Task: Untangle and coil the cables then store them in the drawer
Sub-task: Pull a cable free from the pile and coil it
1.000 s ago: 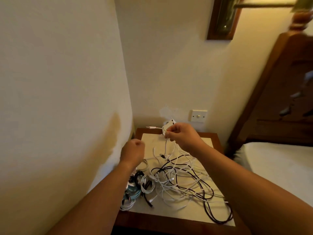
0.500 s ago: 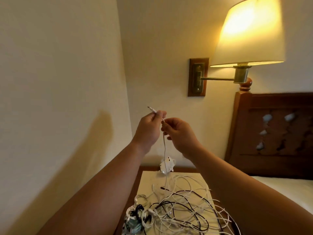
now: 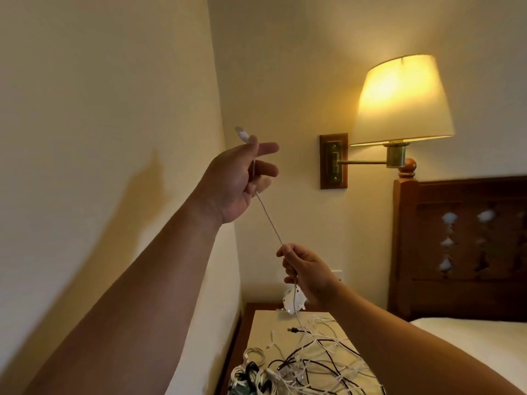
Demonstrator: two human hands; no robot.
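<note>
Fingers (image 3: 267,147) of our left hand (image 3: 235,182), loosely spread, let the thumb (image 3: 252,142) pin a white cable (image 3: 269,223) just below its connector (image 3: 242,134), while our right hand (image 3: 307,269) pinches it lower, holding a length taut, apparently to free it from the tangle (image 3: 313,359) on the nightstand (image 3: 252,307).

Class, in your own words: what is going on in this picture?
A person holds one white cable taut between both hands. The left hand, raised, grips its plug end; the right hand pinches it lower down. The cable runs into a tangle of white and black cables on the bedside table.
</note>
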